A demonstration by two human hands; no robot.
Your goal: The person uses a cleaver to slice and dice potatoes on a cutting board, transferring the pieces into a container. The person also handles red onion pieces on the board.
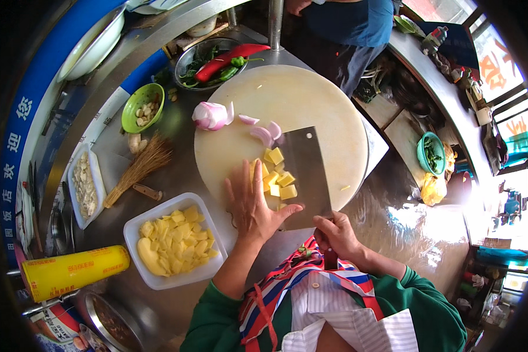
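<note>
On the round cutting board (325, 101), my right hand (341, 235) grips the handle of a broad cleaver (308, 176), whose blade lies nearly flat beside and partly under cut yellow chunks (288, 192), which look like potato. My left hand (253, 207) is spread with its fingers apart at the chunks' left side, its thumb reaching towards the blade. A partly cut red onion (210, 116) and several loose onion pieces (262, 135) rest above. A white plastic tub (176, 284) of yellow slices stands left of my forearm.
A metal bowl (181, 66) of peppers and greens touches the board's far side. Left are a green bowl (126, 110) of garlic, a straw brush (141, 169), a small wooden-handled tool (148, 192), a white tray (97, 202) and a yellow roll (77, 270). Another person (347, 26) stands beyond.
</note>
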